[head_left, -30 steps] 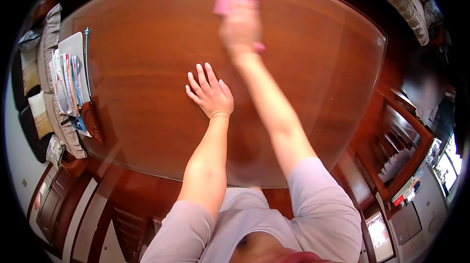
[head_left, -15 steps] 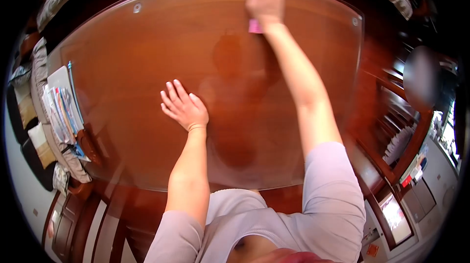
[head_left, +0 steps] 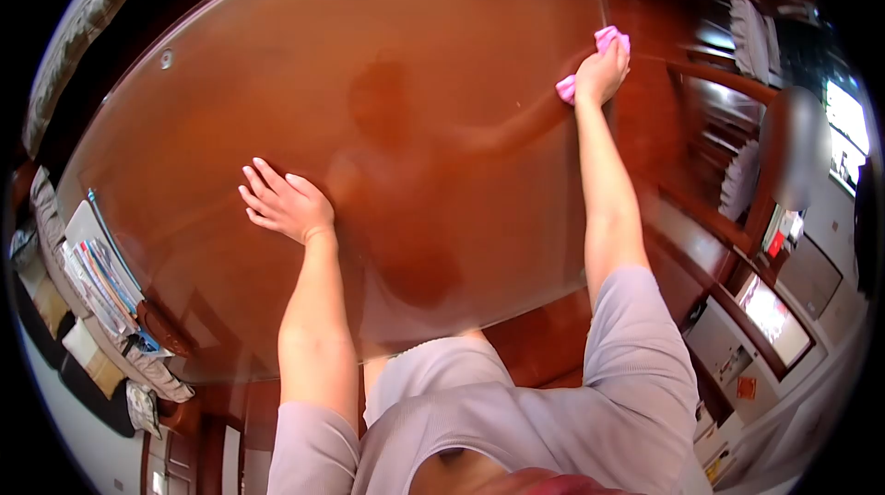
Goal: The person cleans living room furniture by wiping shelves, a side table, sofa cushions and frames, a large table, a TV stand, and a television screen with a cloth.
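Observation:
A pink cloth is gripped in my right hand at the right edge of the table; parts of it stick out on both sides of the fist. My left hand lies flat on the left part of the tabletop, fingers spread, holding nothing. The brown wooden table has a glossy, see-through cover on it. My reflection shows in its surface.
At the left stands a stack of books and papers by the table's edge, with sofa cushions beyond. Wooden furniture with a frilled white cloth is on the right. Round discs sit near the far corners.
My right hand has moved with the cloth from the far edge of the table to its right edge. The view has turned to the right; my left hand stays flat on the table.

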Action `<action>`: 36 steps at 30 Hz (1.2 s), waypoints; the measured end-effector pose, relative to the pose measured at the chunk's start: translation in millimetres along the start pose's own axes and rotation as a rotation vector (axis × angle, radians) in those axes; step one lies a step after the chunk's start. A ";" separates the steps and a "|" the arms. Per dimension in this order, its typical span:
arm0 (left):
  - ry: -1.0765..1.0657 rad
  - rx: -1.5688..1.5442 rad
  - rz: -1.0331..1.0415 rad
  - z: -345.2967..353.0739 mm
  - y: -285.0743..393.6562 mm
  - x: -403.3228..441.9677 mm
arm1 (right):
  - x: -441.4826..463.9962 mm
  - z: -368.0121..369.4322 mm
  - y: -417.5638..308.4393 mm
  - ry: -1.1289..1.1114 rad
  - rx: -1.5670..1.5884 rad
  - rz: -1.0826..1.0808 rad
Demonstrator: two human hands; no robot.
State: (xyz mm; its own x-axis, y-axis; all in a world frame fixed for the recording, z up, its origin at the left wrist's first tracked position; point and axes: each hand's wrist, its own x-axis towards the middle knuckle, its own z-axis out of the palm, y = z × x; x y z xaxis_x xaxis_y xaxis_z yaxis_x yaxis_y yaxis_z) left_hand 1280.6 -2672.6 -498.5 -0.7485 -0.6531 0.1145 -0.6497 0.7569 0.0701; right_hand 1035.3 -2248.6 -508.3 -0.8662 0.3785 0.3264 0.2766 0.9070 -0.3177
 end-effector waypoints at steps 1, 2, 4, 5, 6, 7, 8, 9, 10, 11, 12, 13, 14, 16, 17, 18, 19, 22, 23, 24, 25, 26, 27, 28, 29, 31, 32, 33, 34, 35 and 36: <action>-0.014 -0.009 0.016 0.5 0.0 -0.3 | -25.8 -12.4 17.7 0.005 0.003 0.025; 0.003 -0.009 0.008 -0.1 0.8 0.0 | -51.4 -28.6 34.1 -0.001 -0.024 0.057; 0.027 0.014 0.011 1.8 -0.2 1.3 | -106.2 -55.9 73.7 0.063 -0.084 0.093; 0.014 0.010 0.028 3.7 -1.0 1.1 | -132.2 -74.5 89.3 0.034 -0.120 0.144; 0.043 0.013 0.029 6.0 -2.0 0.8 | -157.9 -93.3 101.6 0.020 -0.142 0.187; 0.072 0.019 0.029 8.1 -2.9 0.8 | -181.6 -110.4 112.0 0.005 -0.162 0.229; 0.089 0.013 0.032 10.0 -3.3 1.2 | -204.4 -125.3 123.0 0.004 -0.175 0.243; 0.105 0.007 0.036 11.9 -3.4 1.2 | -226.5 -139.9 134.7 -0.016 -0.184 0.300; 0.117 -0.004 0.043 13.9 -5.4 1.5 | -247.6 -153.1 147.0 -0.035 -0.193 0.358; 0.133 -0.020 0.054 16.8 -7.7 2.2 | -268.7 -165.0 159.9 -0.035 -0.207 0.374; 0.138 -0.026 0.060 19.1 -9.6 3.4 | -290.4 -176.3 173.5 -0.029 -0.277 0.370; 0.143 -0.031 0.065 21.4 -11.5 5.6 | -310.6 -187.8 185.2 -0.025 -0.348 0.365; 0.141 -0.044 0.063 24.2 -13.7 6.9 | -328.1 -198.0 196.9 -0.026 -0.362 0.376; 0.114 -0.099 0.046 25.7 -14.6 9.4 | -362.7 -222.1 211.6 0.158 -0.004 0.429; 0.085 -0.112 0.045 27.1 -16.7 12.2 | -375.6 -241.4 204.4 0.156 -0.017 0.437; 0.070 -0.111 0.070 38.1 -25.7 16.6 | -380.0 -260.7 182.5 0.158 0.287 0.978; 0.066 -0.113 0.090 45.6 -34.9 22.6 | -405.6 -263.6 200.7 0.143 0.512 1.230; -0.160 -0.358 0.364 34.7 -79.6 36.5 | -490.1 -280.0 276.2 0.153 0.787 1.507; -0.129 -0.482 0.496 41.1 -99.8 34.6 | -507.1 -299.2 275.9 -0.030 1.451 1.543; -0.280 -0.660 0.674 27.7 -114.2 26.8 | -501.0 -315.8 239.7 -0.107 1.703 1.492; -0.418 -0.796 0.750 -16.0 -106.4 -6.4 | -491.4 -333.8 197.9 -0.212 1.937 1.440; -0.834 -1.104 0.388 -81.2 -86.4 -58.4 | -473.5 -348.3 147.2 -0.225 1.914 1.382; -0.983 -1.095 0.296 -103.9 -88.3 -93.1 | -462.3 -360.4 115.3 -0.238 1.887 1.330; -1.182 -1.105 0.207 -133.7 -84.6 -127.6 | -455.9 -368.4 99.4 -0.254 1.983 1.503; -1.308 -1.099 0.316 -156.4 -81.6 -153.0 | -450.7 -375.3 84.9 -0.271 2.080 1.674; -1.689 -1.239 0.045 -202.5 -73.0 -197.8 | -431.8 -381.0 32.9 -0.462 2.135 1.513; -1.732 -1.318 -0.007 -214.0 -69.2 -214.0 | -419.1 -381.8 4.3 -0.536 2.114 1.441; -1.774 -1.402 -0.062 -219.4 -66.6 -228.0 | -413.1 -384.7 -20.3 -0.608 2.088 1.366; -1.748 -1.486 -0.122 -221.5 -63.5 -239.1 | -413.0 -384.6 -33.7 -0.729 2.103 1.304; -1.724 -1.566 -0.190 -224.7 -62.5 -247.9 | -417.7 -379.2 -39.5 -0.856 2.156 1.150; -1.729 -1.665 -0.235 -239.3 -53.5 -239.5 | -421.8 -376.5 -48.2 -0.897 1.996 1.062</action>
State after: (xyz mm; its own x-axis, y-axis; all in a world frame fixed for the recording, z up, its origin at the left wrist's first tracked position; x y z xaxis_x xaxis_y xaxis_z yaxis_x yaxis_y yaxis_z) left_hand 1526.3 -2551.4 -292.5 -0.6624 0.5353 -0.5241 -0.7491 -0.4842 0.4522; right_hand 1544.0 -2382.3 -295.5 -0.7995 -0.2250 -0.5569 0.4590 -0.8269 -0.3250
